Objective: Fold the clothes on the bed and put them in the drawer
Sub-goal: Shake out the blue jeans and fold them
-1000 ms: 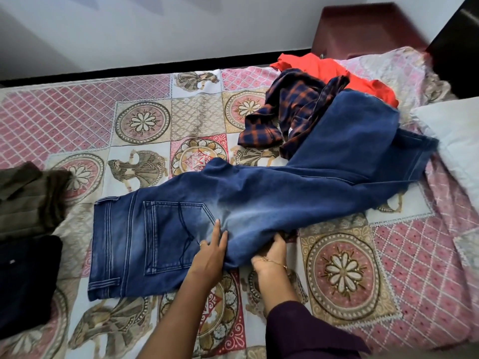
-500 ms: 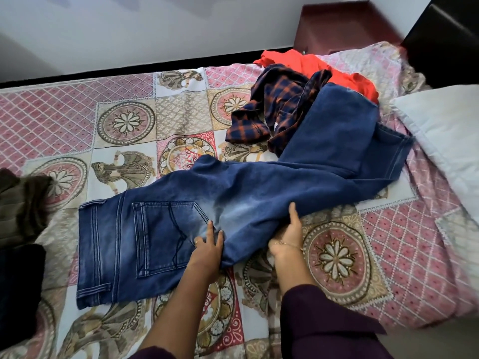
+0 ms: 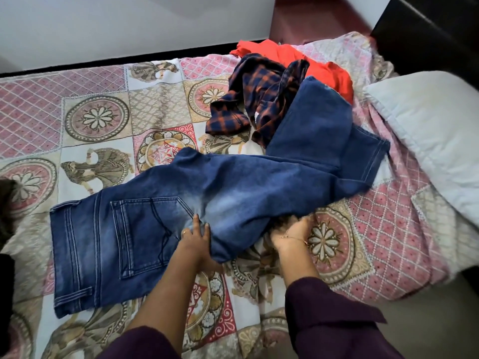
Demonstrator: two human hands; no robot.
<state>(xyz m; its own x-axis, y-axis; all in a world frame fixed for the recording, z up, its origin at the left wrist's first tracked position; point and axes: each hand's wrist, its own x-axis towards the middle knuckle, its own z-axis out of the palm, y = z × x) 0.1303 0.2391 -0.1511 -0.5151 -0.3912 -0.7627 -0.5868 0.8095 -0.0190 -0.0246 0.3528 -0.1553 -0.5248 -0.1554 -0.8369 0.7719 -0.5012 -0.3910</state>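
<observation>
Your jeans [image 3: 160, 216] are lying across the middle of the bed [image 3: 98, 117], waistband on your left with the back pocket facing up, legs running off to the right and doubled back over themselves near the pillow [image 3: 435, 136]. Your left hand [image 3: 195, 235] is pressing flat on the denim just right of the pocket, fingers straight, not clutching anything. Your right hand [image 3: 294, 230] is at the near edge of the leg with its fingers tucked under the fabric; it's blurred, so can't tell if it's actually gripping or just sliding under.

The folded leg end is lying on top of the plaid shirt [image 3: 256, 99], and the orange garment [image 3: 334, 73] sits just behind that, so the far right corner is crowded. Lots of bare bedspread beyond the jeans toward the far left, and a decent patch on your near right between the leg and the bed's edge. A dark pile of clothes [image 3: 5, 203] pokes in at the left edge, well apart from the waistband.
</observation>
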